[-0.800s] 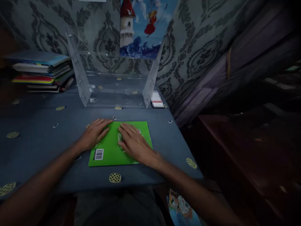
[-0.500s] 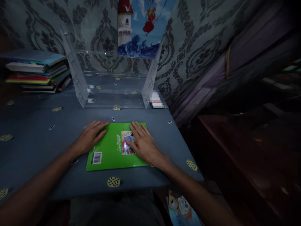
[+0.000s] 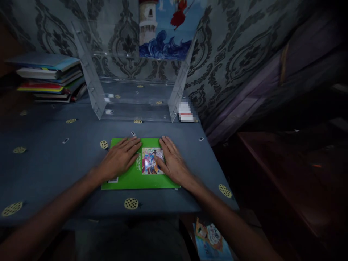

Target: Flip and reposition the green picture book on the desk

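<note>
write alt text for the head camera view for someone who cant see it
Both hands, left hand and right hand, lie flat on a green book on a blue-grey tablecloth. Behind it stands a clear acrylic stand, with a stack of books at far left.

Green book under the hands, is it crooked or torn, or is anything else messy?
The green book lies flat and whole under the left hand and right hand. Only oddity: a picture book on the floor beside the table.

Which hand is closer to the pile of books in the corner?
Left. The left hand lies flat on the left half of the green book, on the side toward the stack of books. The right hand rests on its right half, farther away.
</note>
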A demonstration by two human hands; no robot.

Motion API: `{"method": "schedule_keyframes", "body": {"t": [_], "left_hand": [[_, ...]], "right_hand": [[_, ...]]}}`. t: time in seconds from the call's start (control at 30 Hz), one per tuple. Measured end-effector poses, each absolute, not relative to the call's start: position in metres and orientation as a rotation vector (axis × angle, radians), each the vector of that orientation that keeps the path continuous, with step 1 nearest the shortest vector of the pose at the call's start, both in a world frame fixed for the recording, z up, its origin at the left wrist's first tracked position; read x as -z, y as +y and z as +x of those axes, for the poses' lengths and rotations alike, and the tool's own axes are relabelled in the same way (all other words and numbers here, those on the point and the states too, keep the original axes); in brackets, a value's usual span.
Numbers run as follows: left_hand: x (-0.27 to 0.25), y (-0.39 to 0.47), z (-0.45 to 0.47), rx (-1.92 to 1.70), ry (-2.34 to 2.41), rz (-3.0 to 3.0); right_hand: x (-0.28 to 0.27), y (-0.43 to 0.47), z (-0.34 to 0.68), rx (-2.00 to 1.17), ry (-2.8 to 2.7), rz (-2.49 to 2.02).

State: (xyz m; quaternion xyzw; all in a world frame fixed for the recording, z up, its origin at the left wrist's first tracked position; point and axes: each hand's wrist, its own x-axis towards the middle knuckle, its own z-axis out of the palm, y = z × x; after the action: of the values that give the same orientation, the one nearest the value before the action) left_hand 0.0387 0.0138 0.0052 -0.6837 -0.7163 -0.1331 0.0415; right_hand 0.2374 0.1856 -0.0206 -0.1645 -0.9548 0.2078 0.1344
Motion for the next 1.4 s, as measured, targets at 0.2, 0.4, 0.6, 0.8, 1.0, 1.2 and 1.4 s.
{"method": "schedule_keyframes", "body": {"t": [0.2,0.4,0.6,0.8,1.0,1.2,1.4], "left_hand": [[-0.002,-0.005,0.023,0.582,-2.369,-2.037],[0.004,-0.018,0.016,0.834,-2.488,-1.84],[-0.003,-0.026,0.018,0.687,-2.493,-1.723],[-0.011,-0.063,0.054,0.374,-2.358,-1.923],[-0.008,-0.07,0.055,0.169,-2.283,-1.998],[-0.016,-0.052,0.028,0.171,-2.307,-1.71],[-0.008,-0.048,0.043,0.555,-2.377,-1.664]], "right_hand": [[0.024,0.187,0.237,-0.629,-2.757,-0.47],[0.021,0.189,0.238,-0.626,-2.749,-0.473],[0.012,0.192,0.237,-0.564,-2.792,-0.481],[0.005,0.186,0.238,-0.47,-2.822,-0.534],[-0.012,0.166,0.259,-0.246,-2.821,-0.714],[-0.027,0.123,0.305,-0.145,-2.907,-0.834],[-0.04,0.116,0.28,-0.3,-2.803,-0.604]]}}
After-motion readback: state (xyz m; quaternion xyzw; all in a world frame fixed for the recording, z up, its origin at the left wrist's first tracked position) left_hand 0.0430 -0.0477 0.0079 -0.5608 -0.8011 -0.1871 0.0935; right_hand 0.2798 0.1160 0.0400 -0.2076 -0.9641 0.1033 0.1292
